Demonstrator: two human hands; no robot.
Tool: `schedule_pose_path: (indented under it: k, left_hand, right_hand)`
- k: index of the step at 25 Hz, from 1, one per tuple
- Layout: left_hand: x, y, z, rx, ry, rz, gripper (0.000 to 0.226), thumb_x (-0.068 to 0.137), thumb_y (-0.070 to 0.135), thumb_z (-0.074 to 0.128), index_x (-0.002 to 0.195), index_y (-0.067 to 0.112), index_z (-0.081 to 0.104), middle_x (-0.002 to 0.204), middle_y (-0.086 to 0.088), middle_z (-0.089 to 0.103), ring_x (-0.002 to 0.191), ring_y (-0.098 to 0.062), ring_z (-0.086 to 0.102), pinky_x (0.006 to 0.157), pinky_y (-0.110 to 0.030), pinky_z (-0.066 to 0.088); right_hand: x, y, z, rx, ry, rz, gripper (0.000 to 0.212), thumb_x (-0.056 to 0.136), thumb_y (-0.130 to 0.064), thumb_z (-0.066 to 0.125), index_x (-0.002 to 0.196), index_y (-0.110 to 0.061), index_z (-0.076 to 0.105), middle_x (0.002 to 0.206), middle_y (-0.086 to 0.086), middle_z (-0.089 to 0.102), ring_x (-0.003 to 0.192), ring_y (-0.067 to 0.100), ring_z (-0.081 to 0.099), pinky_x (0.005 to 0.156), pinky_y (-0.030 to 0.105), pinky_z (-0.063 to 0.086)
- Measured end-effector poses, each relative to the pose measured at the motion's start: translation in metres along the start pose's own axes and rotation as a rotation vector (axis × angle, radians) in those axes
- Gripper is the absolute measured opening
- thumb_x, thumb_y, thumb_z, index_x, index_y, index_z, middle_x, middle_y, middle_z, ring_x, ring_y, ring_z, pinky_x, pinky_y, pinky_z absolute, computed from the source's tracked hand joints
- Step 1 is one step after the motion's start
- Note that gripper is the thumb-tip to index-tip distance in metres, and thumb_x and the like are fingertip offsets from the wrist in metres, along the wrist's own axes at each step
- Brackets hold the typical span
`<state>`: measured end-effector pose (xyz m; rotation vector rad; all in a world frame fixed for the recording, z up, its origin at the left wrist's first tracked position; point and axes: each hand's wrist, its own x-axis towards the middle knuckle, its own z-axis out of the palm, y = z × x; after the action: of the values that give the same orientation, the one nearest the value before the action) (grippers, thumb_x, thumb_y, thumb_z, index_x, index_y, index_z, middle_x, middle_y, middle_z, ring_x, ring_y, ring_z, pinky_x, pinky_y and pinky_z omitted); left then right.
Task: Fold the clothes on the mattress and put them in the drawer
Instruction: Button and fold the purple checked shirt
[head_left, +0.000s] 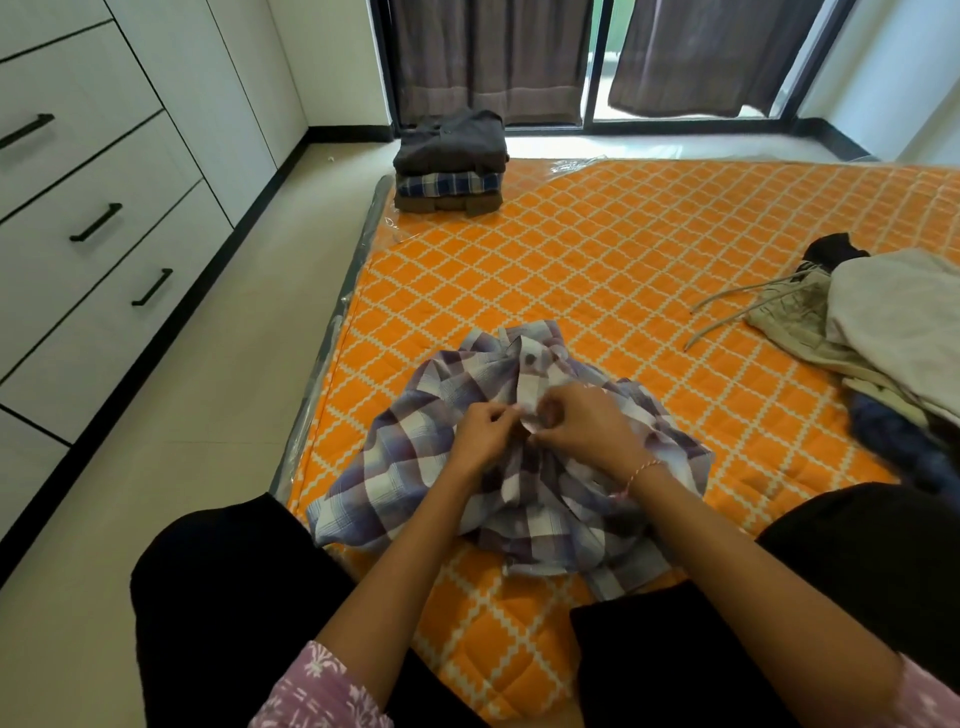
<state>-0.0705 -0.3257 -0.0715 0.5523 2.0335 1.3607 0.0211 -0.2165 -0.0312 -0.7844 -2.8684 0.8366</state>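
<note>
At the left edge of the frame stands a white drawer unit (78, 197) with black bar handles; every drawer front in view is closed, so nothing inside can be seen. The orange diamond-patterned mattress (597, 270) fills the middle and right, lying on the pale floor. Toward the upper middle, at the mattress's far corner, sits a stack of folded clothes (450, 163): dark grey pieces on top, a blue plaid one beneath, a brown one at the bottom. At the right edge lies a loose heap of unfolded clothes (872, 332), cream and beige fabric with drawstrings trailing leftward, a dark piece behind it and blue fabric below. In the lower middle a purple-and-white plaid shirt (514, 457) lies crumpled on the mattress between the person's black-clad knees, its collar pointing up the frame. Both forearms reach up from the bottom edge and meet over the shirt's front strip. The left hand (483, 434) has its fingers curled, pinching the cloth at the strip's left side. The right hand (582, 423), a thin pink thread band at its wrist, curls its fingers and thumb on the strip just beside the left, the two hands nearly touching. Dark curtains (493, 57) hang at the top.
</note>
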Motion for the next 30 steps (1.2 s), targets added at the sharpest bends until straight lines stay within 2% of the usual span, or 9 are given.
schedule_pose_path:
  k: [4,6,10,13,16,20,23,26,30]
  left_hand:
    - [-0.015,-0.008,0.007,0.102,0.207,0.142,0.008,0.09,0.009,0.058,0.085,0.014,0.056,0.075,0.006,0.058,0.071,-0.006,0.058,0.065,-0.018,0.049]
    - [-0.022,-0.008,0.012,0.187,0.199,0.212,0.007,0.087,0.009,0.061,0.086,0.016,0.061,0.075,0.008,0.059,0.071,-0.005,0.057,0.067,-0.023,0.051]
    - [-0.036,-0.006,0.024,0.482,0.118,0.129,0.014,0.082,0.031,0.069,0.087,0.019,0.064,0.082,0.003,0.065,0.078,-0.013,0.061,0.066,-0.028,0.051]
    - [-0.04,-0.005,0.033,0.66,0.174,0.122,0.03,0.079,0.045,0.069,0.088,0.018,0.06,0.083,0.002,0.063,0.078,-0.015,0.06,0.064,-0.03,0.049]
    - [-0.04,-0.004,0.042,0.72,0.174,0.084,0.021,0.083,0.037,0.065,0.085,0.017,0.061,0.083,0.0,0.063,0.08,-0.018,0.06,0.068,-0.033,0.05]
    - [-0.038,-0.008,0.034,0.281,0.105,-0.004,0.005,0.085,0.014,0.067,0.08,0.015,0.065,0.077,-0.001,0.063,0.078,-0.017,0.063,0.068,-0.028,0.051]
    - [-0.045,-0.001,0.022,-0.037,0.147,-0.009,0.017,0.081,0.006,0.071,0.089,0.013,0.057,0.073,-0.004,0.063,0.067,-0.013,0.062,0.058,-0.022,0.05]
    - [-0.05,0.006,0.015,-0.064,0.143,0.06,0.017,0.082,0.005,0.069,0.088,0.014,0.057,0.072,-0.003,0.064,0.066,-0.011,0.061,0.055,-0.018,0.048]
    - [-0.053,0.007,0.008,-0.03,0.125,0.108,0.012,0.084,0.006,0.068,0.082,0.018,0.067,0.079,-0.002,0.069,0.075,-0.011,0.066,0.064,-0.021,0.052]
  right_hand:
    - [-0.019,0.003,0.022,-0.117,0.159,-0.074,0.014,0.084,-0.021,0.065,0.091,-0.012,0.058,0.086,0.002,0.058,0.078,0.021,0.055,0.065,0.035,0.049]
    - [-0.022,0.009,0.029,-0.119,0.168,-0.059,0.01,0.088,-0.017,0.058,0.081,-0.009,0.061,0.077,0.003,0.058,0.071,0.021,0.056,0.062,0.036,0.05]
    - [-0.018,0.031,0.029,0.238,0.204,0.187,0.013,0.084,-0.005,0.063,0.074,-0.003,0.071,0.068,0.002,0.06,0.061,0.014,0.051,0.058,0.026,0.041]
    - [-0.02,0.042,0.026,0.563,0.087,0.339,0.01,0.081,0.001,0.066,0.079,-0.004,0.074,0.075,0.002,0.061,0.069,0.007,0.051,0.069,0.03,0.044]
    - [-0.025,0.048,0.023,0.637,0.064,0.384,0.008,0.079,-0.001,0.071,0.074,-0.007,0.073,0.073,0.001,0.064,0.073,0.009,0.055,0.073,0.031,0.047]
    - [-0.035,0.041,0.023,0.516,0.143,0.391,0.013,0.076,-0.009,0.077,0.065,-0.012,0.069,0.064,0.001,0.062,0.063,0.014,0.057,0.061,0.032,0.05]
    - [-0.039,0.027,0.019,0.589,0.147,0.371,0.014,0.075,-0.008,0.077,0.064,-0.011,0.068,0.065,0.004,0.063,0.063,0.017,0.058,0.062,0.032,0.051]
    - [-0.041,0.013,0.011,0.955,-0.012,0.446,0.013,0.082,0.003,0.066,0.07,-0.002,0.066,0.066,0.007,0.06,0.061,0.015,0.056,0.049,0.019,0.048]
    - [-0.043,0.008,0.012,0.966,-0.045,0.433,0.015,0.09,-0.001,0.056,0.076,-0.001,0.062,0.057,0.004,0.046,0.049,0.01,0.04,0.042,0.016,0.033]
